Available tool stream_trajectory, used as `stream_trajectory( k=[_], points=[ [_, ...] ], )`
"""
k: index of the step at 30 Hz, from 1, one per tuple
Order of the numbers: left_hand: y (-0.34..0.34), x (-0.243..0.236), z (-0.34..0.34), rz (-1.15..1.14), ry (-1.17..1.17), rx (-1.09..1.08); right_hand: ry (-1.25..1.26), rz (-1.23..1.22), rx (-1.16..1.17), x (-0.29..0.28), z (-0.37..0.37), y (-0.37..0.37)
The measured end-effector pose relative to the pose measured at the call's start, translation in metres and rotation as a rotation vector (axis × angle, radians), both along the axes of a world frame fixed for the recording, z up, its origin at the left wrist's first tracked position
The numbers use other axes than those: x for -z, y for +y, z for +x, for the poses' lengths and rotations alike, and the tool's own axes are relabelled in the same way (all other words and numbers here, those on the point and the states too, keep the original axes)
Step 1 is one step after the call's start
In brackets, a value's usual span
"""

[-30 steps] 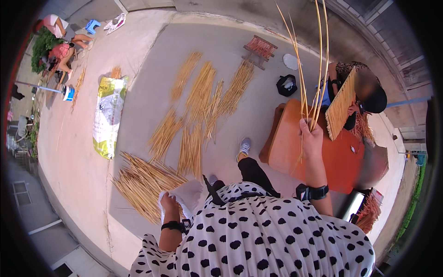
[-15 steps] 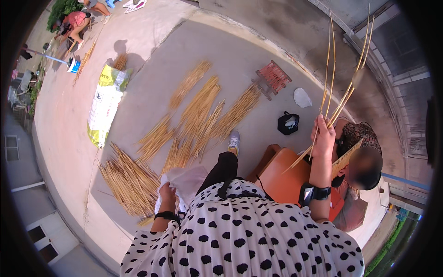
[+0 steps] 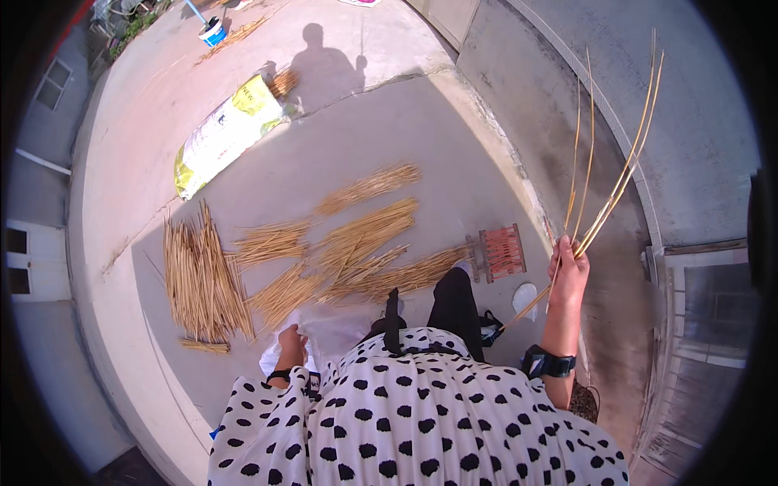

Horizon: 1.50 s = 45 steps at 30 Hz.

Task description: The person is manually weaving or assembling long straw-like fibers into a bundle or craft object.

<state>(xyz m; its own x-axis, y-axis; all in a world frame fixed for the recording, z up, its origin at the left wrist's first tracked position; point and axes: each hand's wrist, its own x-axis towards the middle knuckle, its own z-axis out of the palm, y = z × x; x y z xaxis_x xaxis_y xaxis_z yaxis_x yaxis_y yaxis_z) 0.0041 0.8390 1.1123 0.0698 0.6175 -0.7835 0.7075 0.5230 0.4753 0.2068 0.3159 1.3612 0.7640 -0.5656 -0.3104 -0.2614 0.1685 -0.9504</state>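
Note:
My right hand (image 3: 570, 274) is raised at the right, its fingers closed around several thin, straw-coloured stalks (image 3: 604, 213). Their long ends fan upward, while the shorter ends slant down to the left below my fist. Low at the left, my left hand (image 3: 292, 347) grips a whitish, thin plastic bag (image 3: 336, 326) that hangs by my legs; its fingertips are partly hidden. Just beyond that hand lies a large pile of similar stalks (image 3: 203, 279) on the ground. Smaller bundles (image 3: 369, 231) are spread in front of my legs.
A reddish slatted stool (image 3: 502, 253) stands at the right, with a white round item (image 3: 524, 300) and a black bag (image 3: 489, 328) nearer me. A white-and-yellow sack (image 3: 231, 134) with stalks at its mouth lies far left. Beyond it stands a blue-and-white bucket (image 3: 212, 34).
My view has swung round and I have turned; the orange chair is out of sight, and the person beside me is almost so. Both hands keep their hold, the right still raised with the stalks.

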Motion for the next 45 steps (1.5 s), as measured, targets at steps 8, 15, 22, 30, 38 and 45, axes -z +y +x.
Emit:
stream_trajectory(
  k=[8,15,22,30,38,45],
  points=[
    [-0.117,0.03,0.047,0.077,0.027,-0.308,0.033,0.058,-0.322,0.043,0.222,-0.039],
    [-0.27,0.091,0.143,0.293,0.179,-0.587,0.205,-0.021,-0.866,0.195,0.464,-0.12],
    [-0.394,0.085,0.182,0.501,0.082,-0.845,0.365,0.035,-1.133,0.252,0.548,-0.115],
    [-0.486,0.131,0.093,0.585,-0.184,-1.11,0.317,-0.05,-1.421,0.239,0.405,-0.083],
    [-0.552,0.262,-0.031,0.812,-0.111,-1.168,0.051,-0.281,-1.642,0.294,0.205,-0.055],
    [-0.595,0.375,-0.01,0.933,-0.083,-0.796,-0.088,-0.408,-1.784,0.451,0.152,-0.028]
  ],
)
